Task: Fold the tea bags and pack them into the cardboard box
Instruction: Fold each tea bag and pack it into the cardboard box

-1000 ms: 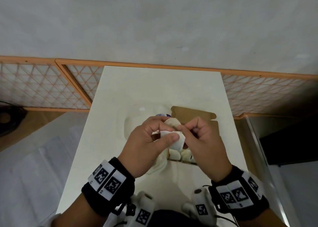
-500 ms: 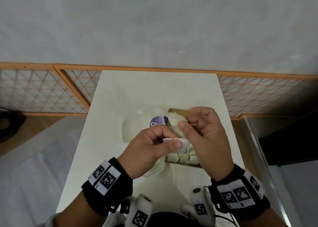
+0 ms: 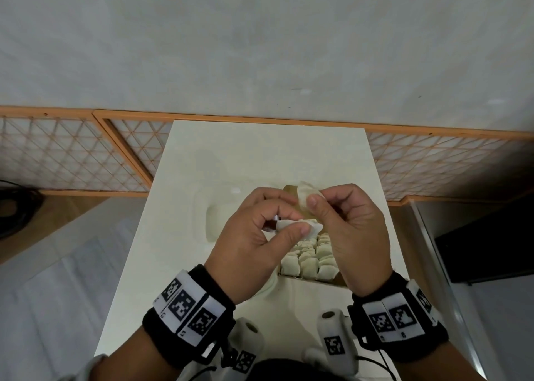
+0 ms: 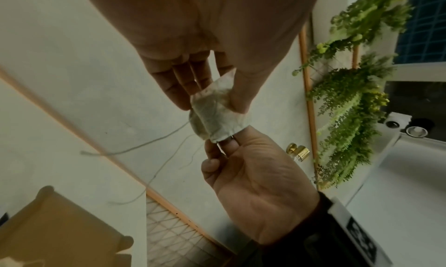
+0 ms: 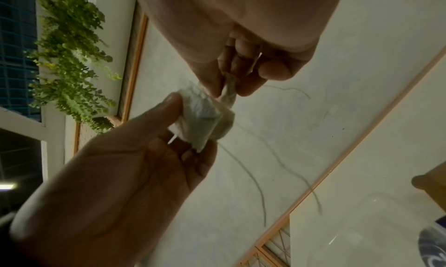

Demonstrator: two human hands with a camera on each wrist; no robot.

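Note:
Both hands hold one white tea bag in the air over the cardboard box. My left hand pinches its near end between thumb and fingers. My right hand pinches the far end, which is bent upward. In the left wrist view the tea bag is creased between the left thumb and fingers, and a thin string trails from it. From the right wrist the same tea bag shows. Several folded tea bags fill the box in rows.
The box sits near the right edge of a white table, its brown flap standing behind the hands. A translucent plastic packet lies left of the box. Orange-framed lattice screens flank the table's far end.
My right hand has lifted the tea bag's far end up and away from me while the left hand kept its pinch. The purple label on the packet is now hidden behind the left hand.

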